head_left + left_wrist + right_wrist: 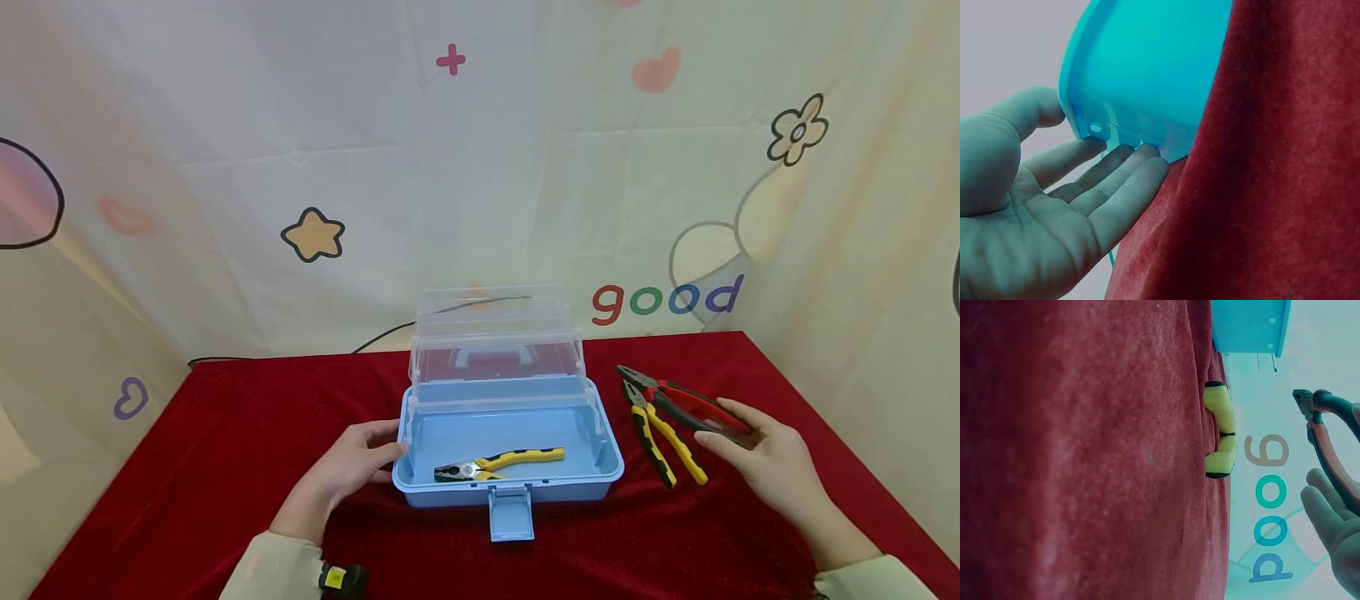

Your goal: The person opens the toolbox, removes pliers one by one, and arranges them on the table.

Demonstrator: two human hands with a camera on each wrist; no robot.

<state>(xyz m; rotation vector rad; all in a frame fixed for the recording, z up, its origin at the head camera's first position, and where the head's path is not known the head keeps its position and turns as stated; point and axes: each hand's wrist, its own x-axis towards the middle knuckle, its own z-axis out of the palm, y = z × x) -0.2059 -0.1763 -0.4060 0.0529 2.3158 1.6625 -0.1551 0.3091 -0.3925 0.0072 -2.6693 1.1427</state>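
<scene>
A blue toolbox [510, 492] with its clear lid [495, 358] raised stands in the middle of the table. My left hand [348, 467] grips its left side, thumb at the rim and fingertips against the outer wall [1141, 134]. Inside the box lie yellow-and-black pliers [521, 457], with the jaws to the left. My right hand [772, 462] holds red-and-black pliers [690, 400] by the handles, right of the box, their jaws toward the back left. Below them a second pair of yellow-and-black pliers [678, 446] rests on the cloth, handles spread toward me.
Dark red velvet cloth [247, 467] covers the table. The front latch [512, 517] of the toolbox hangs down. Behind the table hangs a pale printed curtain [480, 167], and a thin black cable [382, 335] runs along the back edge.
</scene>
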